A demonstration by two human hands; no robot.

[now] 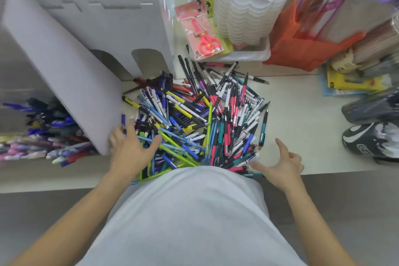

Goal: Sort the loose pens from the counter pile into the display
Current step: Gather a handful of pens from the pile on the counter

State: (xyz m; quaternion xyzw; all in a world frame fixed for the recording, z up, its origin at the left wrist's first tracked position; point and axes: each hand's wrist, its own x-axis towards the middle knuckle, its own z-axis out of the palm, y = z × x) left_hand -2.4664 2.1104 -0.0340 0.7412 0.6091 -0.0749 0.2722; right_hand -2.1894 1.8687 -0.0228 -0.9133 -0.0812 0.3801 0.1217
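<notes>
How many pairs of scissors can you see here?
1: the red scissors in pink packaging lean against the white tray behind the pen pile. More may be hidden among the clutter.

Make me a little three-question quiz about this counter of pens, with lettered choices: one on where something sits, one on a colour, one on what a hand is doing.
1. Where is the packaged scissors?
A. Beyond the pen pile, leaning on a white tray
B. In the person's left hand
C. Under the pile

2. What colour are the scissors' handles?
A. Blue
B. Red-pink
C. Black

3. What is the right hand doing?
A. Gripping a pen
B. Holding scissors
C. Open, holding nothing

Answers: A, the pack stands behind the pile; B, the handles show red-pink; C, its fingers are spread beside the pile.
</notes>
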